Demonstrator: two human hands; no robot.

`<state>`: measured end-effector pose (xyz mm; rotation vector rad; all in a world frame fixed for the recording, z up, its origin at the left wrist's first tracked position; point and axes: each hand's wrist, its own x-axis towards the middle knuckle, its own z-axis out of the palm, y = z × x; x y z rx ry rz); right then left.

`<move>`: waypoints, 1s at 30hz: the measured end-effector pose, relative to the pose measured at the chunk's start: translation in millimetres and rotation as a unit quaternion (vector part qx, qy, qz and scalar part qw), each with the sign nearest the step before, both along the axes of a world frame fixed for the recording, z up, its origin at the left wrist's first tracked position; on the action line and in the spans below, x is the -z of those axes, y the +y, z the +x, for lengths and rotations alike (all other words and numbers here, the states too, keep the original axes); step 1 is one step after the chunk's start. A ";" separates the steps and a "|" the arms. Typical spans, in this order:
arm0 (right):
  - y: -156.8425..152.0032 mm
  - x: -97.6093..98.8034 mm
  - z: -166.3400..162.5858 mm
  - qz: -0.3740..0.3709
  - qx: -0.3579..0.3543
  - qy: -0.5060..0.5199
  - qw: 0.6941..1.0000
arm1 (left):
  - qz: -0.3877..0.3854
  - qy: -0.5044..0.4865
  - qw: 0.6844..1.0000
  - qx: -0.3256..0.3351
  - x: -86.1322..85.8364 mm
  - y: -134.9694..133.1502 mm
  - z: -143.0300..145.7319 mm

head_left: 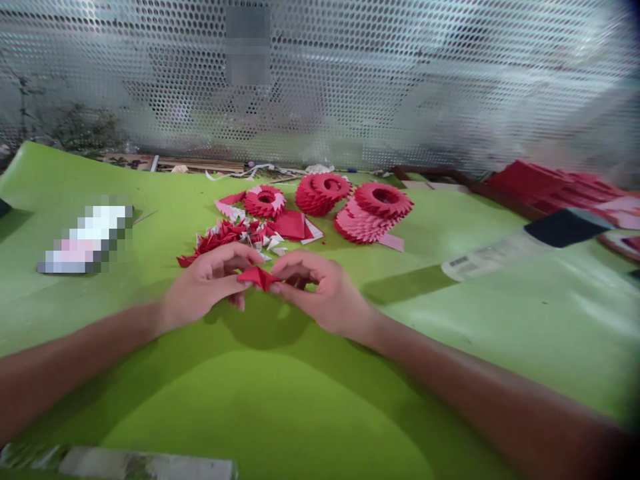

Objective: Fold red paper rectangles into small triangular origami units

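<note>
Both hands work low over the green desk [270, 413], meeting near its middle. Left hand [200, 283] pinches one end of a small red folded paper piece [261, 277] between thumb and fingers; right hand [327, 293] grips the opposite end the same way. The piece is held between the two, its pointed middle fold facing the wearer, a shadow on the desk below.

Just beyond the left hand: a loose heap of folded pieces [225, 237], red and white, spiky, jumbled. Touching or nearly touching its right side, red paper squares [291, 225] lie flat, a white edge showing.

Behind these, three ringed paper forms. Leftmost, a small red-and-pink ring [250, 201]; next, a taller red stack [307, 199]; rightmost, a pink stack [357, 223] topped by a red ring, open at the centre. A pink paper strip [393, 243] lies at its foot.

Well right of the hands, a clear container [480, 257] with a dark end; cannot tell if upright or lying. Farther right, piled red paper [535, 183]. Far left, a blurred-out object [87, 240]. Perforated metal sheeting [325, 87] rises behind the desk.
</note>
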<state>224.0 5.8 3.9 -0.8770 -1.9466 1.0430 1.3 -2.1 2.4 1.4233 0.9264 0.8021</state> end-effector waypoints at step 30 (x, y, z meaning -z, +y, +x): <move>-1.1 4.4 2.0 0.043 -0.036 -0.045 0.997 | 0.133 0.198 0.968 0.074 5.6 -6.3 7.2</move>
